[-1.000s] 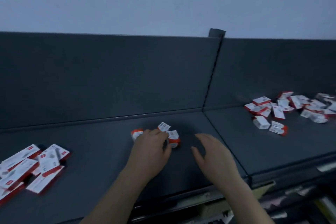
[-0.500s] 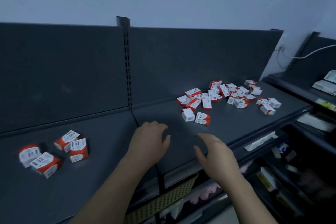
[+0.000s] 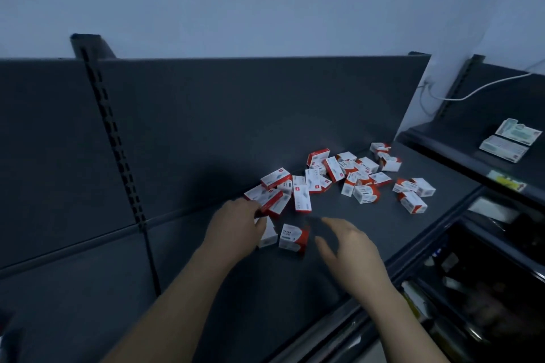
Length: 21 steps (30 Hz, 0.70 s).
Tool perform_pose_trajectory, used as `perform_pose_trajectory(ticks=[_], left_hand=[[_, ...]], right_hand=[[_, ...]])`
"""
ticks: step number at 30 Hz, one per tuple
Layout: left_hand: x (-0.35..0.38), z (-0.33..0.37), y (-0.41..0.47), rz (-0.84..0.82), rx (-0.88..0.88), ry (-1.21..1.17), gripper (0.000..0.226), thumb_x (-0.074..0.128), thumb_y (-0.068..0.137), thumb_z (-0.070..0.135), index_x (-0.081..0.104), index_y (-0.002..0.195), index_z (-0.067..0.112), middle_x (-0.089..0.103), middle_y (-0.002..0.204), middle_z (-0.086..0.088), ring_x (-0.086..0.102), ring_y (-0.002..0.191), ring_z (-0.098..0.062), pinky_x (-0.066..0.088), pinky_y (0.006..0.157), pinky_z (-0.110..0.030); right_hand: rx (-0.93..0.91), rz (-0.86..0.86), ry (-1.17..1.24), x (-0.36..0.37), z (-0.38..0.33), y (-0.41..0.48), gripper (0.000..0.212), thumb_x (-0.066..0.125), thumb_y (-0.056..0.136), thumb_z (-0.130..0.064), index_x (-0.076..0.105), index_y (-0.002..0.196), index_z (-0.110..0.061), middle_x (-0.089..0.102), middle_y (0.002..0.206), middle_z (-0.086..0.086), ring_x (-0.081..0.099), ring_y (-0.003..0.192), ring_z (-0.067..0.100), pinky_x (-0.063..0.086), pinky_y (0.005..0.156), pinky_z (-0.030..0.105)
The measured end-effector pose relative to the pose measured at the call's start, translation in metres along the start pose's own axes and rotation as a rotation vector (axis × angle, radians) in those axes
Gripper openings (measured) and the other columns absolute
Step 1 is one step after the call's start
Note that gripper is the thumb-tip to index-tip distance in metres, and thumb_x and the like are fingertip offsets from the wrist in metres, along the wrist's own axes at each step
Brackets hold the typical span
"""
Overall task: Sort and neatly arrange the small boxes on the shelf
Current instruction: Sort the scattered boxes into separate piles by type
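Dark grey shelf (image 3: 206,289) under a pale wall, with small red-and-white boxes (image 3: 339,177) heaped loose towards the back panel.
Slotted post (image 3: 118,156) at left. Left hand (image 3: 236,227) curled over a white box (image 3: 269,234) at the heap's near edge; whether it grips cannot be told. Right hand (image 3: 351,250) spread wide, holding nothing. Side shelf (image 3: 442,138) at right bears flat packs (image 3: 510,140).
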<state>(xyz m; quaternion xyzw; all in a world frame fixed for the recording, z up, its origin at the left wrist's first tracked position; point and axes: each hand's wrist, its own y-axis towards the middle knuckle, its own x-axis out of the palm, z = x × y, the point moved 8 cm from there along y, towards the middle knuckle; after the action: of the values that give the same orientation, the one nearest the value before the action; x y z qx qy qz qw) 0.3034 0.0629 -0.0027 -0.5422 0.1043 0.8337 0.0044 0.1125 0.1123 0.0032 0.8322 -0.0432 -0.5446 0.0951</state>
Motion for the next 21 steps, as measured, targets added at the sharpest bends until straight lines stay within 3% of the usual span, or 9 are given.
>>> perform_pose_trajectory(ticks=[3, 10, 14, 17, 21], left_hand=[[0.015, -0.005, 0.032, -0.050, -0.034, 0.016, 0.023, 0.051, 0.093, 0.039, 0.062, 0.103, 0.021, 0.058, 0.100, 0.002, 0.054, 0.086, -0.012, 0.051, 0.077, -0.033], [0.053, -0.008, 0.081, -0.207, -0.120, -0.006, 0.026, 0.050, 0.094, 0.040, 0.056, 0.112, 0.021, 0.050, 0.111, -0.001, 0.053, 0.087, -0.011, 0.050, 0.078, -0.028], [0.064, -0.013, 0.092, -0.210, -0.211, -0.051, 0.037, 0.058, 0.090, 0.036, 0.050, 0.123, 0.021, 0.044, 0.122, -0.004, 0.054, 0.094, -0.014, 0.050, 0.082, -0.030], [0.067, -0.017, 0.094, -0.206, -0.234, -0.078, 0.051, 0.065, 0.086, 0.036, 0.046, 0.131, 0.022, 0.045, 0.127, -0.006, 0.049, 0.109, -0.019, 0.047, 0.091, -0.032], [0.052, -0.013, 0.090, -0.079, -0.207, -0.054, 0.040, 0.060, 0.089, 0.039, 0.054, 0.124, 0.021, 0.056, 0.121, -0.002, 0.045, 0.111, -0.019, 0.041, 0.088, -0.027]], right_hand=[[0.026, -0.007, 0.000, 0.002, 0.011, 0.023, 0.045, 0.054, 0.092, -0.036, 0.048, 0.135, -0.023, 0.052, 0.136, -0.005, 0.052, 0.120, 0.012, 0.042, 0.093, 0.024], [0.062, -0.050, 0.016, 0.015, 0.034, 0.062, 0.048, 0.054, 0.093, -0.038, 0.045, 0.138, -0.025, 0.050, 0.139, -0.007, 0.054, 0.116, 0.010, 0.043, 0.091, 0.022], [0.045, -0.089, 0.045, 0.025, 0.045, 0.083, 0.048, 0.053, 0.093, -0.038, 0.044, 0.138, -0.026, 0.049, 0.138, -0.008, 0.057, 0.107, 0.008, 0.043, 0.088, 0.021], [-0.011, -0.131, 0.046, 0.035, 0.047, 0.099, 0.047, 0.052, 0.093, -0.038, 0.044, 0.137, -0.026, 0.049, 0.138, -0.008, 0.051, 0.118, 0.008, 0.038, 0.093, 0.020], [-0.104, -0.159, 0.084, 0.045, 0.043, 0.118, 0.043, 0.057, 0.091, -0.036, 0.048, 0.132, -0.025, 0.052, 0.130, -0.007, 0.052, 0.110, 0.008, 0.037, 0.084, 0.015]])
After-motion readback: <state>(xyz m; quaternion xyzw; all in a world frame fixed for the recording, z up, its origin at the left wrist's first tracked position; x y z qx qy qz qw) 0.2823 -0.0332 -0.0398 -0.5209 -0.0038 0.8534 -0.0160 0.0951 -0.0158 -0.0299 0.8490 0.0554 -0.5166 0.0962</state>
